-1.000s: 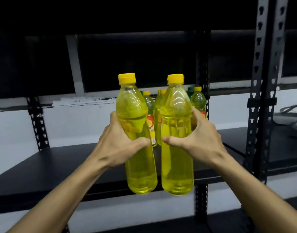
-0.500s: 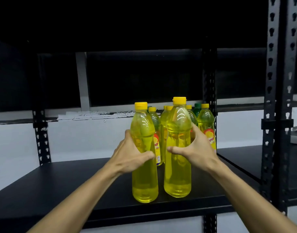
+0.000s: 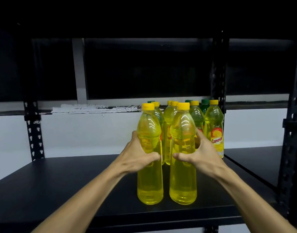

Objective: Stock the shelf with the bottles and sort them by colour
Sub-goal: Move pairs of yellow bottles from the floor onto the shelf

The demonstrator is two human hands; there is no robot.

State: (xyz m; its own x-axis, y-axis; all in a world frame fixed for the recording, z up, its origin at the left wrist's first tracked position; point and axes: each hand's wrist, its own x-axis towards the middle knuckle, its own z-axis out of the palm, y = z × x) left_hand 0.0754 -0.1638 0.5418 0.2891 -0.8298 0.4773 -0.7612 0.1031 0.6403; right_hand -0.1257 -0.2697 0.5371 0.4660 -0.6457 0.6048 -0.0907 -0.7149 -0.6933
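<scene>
Our left hand grips one yellow bottle, fingers wrapped round it. Our right hand grips another bottle likewise. Both stand upright on the shelf.

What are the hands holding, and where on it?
Each holds a yellow bottle around its middle: the left hand grips the left bottle, the right hand the right bottle.
</scene>
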